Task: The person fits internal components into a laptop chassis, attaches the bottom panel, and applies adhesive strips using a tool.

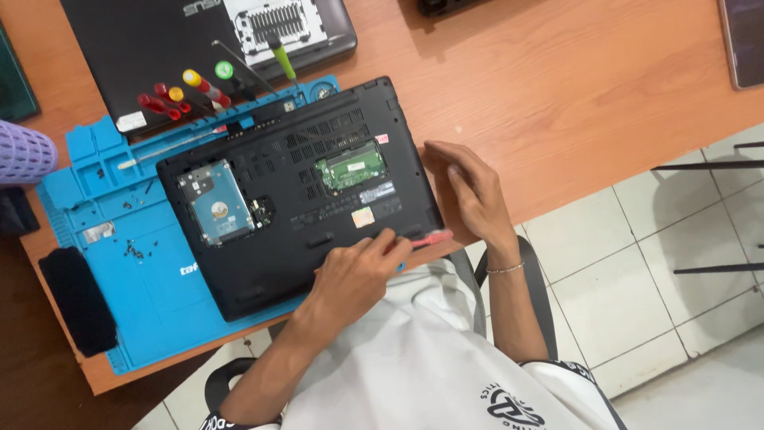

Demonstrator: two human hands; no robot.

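A black laptop (302,231) lies upside down on a blue repair mat (119,239). Its open bays show a silver hard drive (215,207) and a green memory board (350,167). My left hand (354,275) is at the laptop's near edge, gripping a thin red-handled tool (430,236) that points toward the near right corner. My right hand (469,191) rests against the laptop's right edge with its fingers loosely apart, holding nothing. A thin bracelet is on that wrist.
Several screwdrivers (187,95) with red, yellow and green handles stand at the mat's far edge. Small screws (135,251) lie on the mat. A second dark laptop (159,40) lies behind, a black pad (76,299) and a purple object (24,151) to the left. The wooden table (573,80) ends over the tiled floor (676,263).
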